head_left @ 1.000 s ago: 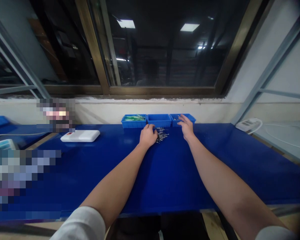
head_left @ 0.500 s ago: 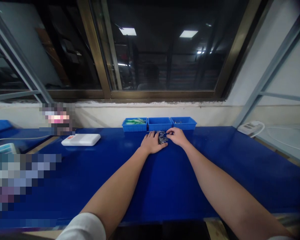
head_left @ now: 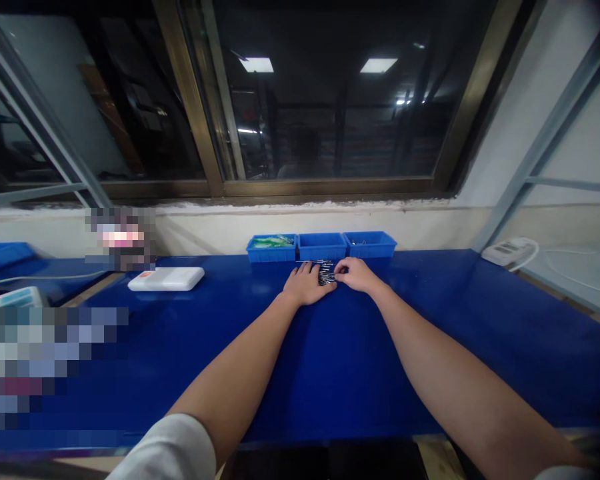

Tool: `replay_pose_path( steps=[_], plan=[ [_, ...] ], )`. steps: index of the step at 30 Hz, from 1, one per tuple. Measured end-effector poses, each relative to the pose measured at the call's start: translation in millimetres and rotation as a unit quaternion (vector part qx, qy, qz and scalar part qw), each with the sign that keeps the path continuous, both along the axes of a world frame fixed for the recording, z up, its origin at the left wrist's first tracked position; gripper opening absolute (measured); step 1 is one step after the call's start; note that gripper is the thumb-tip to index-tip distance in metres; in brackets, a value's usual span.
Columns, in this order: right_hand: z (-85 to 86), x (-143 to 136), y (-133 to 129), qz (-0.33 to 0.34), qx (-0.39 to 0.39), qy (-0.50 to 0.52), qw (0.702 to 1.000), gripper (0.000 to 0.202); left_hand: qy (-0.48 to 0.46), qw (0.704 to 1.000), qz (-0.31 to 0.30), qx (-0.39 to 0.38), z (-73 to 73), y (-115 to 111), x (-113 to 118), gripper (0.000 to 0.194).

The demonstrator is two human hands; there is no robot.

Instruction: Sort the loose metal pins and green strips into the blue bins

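Just below the middle of the frame, we see a heap of thin metal pins [head_left: 326, 275] on the blue bench [head_left: 340, 373]. Our left hand [head_left: 306, 285] lies palm down against its left side, fingers slightly spread. Our right hand [head_left: 358, 275] is at its right edge, thumb and forefinger curled together; we cannot tell whether they pinch a pin. Beyond, at centre, we see three blue bins [head_left: 322, 253] in a row; a white case [head_left: 167, 279] lies at centre left.
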State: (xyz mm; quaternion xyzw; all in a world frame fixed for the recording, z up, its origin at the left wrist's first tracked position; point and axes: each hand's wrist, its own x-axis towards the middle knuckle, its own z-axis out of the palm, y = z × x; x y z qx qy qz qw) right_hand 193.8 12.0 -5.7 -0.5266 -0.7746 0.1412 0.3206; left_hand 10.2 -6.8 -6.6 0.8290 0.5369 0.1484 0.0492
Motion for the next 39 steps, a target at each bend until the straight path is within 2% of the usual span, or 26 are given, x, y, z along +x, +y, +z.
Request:
replay_pose_path(
  steps=[5, 16, 22, 25, 30, 33, 39],
  plan=[
    [-0.2, 1, 1, 0.017, -0.012, -0.016, 1.0, 0.009, 0.004, 1.0, 0.0, 0.001, 0.9, -1, 0, 0.082],
    [-4.9, 1, 6, 0.007, 0.019, -0.062, 0.998, 0.011, 0.002, 1.0, -0.003, -0.004, 0.3, 0, 0, 0.083],
    [-5.9, 3, 7, -0.003, 0.031, -0.07, 0.997, 0.012, -0.019, 1.0, -0.004, 0.017, 0.8, -1, -1, 0.077],
    [-2.5, 0, 4, 0.0, 0.037, -0.035, 0.999, 0.014, -0.043, 0.997, -0.016, 0.066, 3.5, -2, -1, 0.064],
    [6.6, -9, -4, 0.054, 0.013, 0.045, 0.997, 0.02, -0.092, 0.984, -0.064, 0.141, 6.9, -2, 0, 0.026],
    [8.4, -14, -6, 0.072, 0.004, 0.099, 0.992, 0.025, -0.123, 0.978, -0.077, 0.149, 6.7, -1, 0, 0.019],
    [7.1, -17, -4, 0.058, -0.018, 0.246, 0.967, 0.038, -0.143, 0.976, -0.056, 0.152, 7.1, -1, 0, 0.017]
  ],
)
